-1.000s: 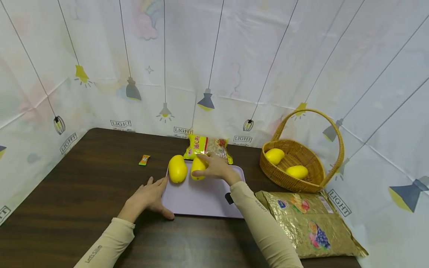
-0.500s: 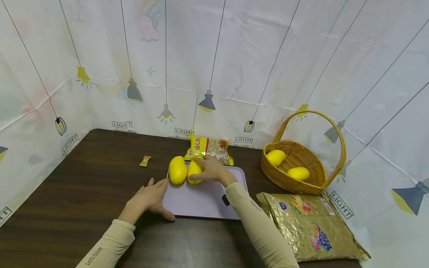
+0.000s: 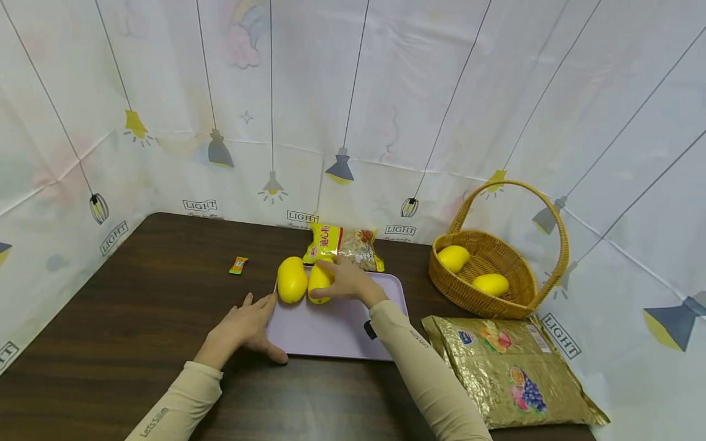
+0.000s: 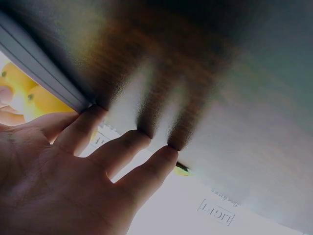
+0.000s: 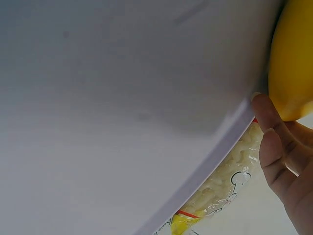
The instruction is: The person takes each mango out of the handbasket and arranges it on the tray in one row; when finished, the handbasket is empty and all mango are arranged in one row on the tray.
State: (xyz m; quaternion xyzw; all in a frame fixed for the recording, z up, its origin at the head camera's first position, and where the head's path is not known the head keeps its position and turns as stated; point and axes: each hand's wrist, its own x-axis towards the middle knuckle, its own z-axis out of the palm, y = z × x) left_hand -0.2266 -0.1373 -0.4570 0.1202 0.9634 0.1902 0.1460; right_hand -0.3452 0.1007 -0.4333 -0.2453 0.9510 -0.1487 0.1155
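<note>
A lilac tray (image 3: 325, 334) lies on the dark table with two yellow mangoes at its back left corner. My right hand (image 3: 353, 283) holds the right-hand mango (image 3: 317, 283) from its right side, thumb at the near end. This mango stands close beside the other mango (image 3: 292, 280). At the tray's left edge rests my left hand (image 3: 245, 326), fingers spread and thumb by the near left corner. In the left wrist view, several fingertips (image 4: 144, 133) of that hand touch the table beside the tray rim. The right wrist view shows the held mango only in part.
A wicker basket (image 3: 436, 269) with a tall handle and two yellow mangoes (image 3: 490, 285) stands at the back right. In front of it lies a gold bag (image 3: 507, 373). A pasta bag (image 3: 355, 245) sits behind the tray, and a small orange packet (image 3: 238, 265) lies to the left.
My right hand has slid its mango left and slightly nearer to me, closer to the other mango. Over the last half second it has hardly moved. My left hand stays at the tray edge.
</note>
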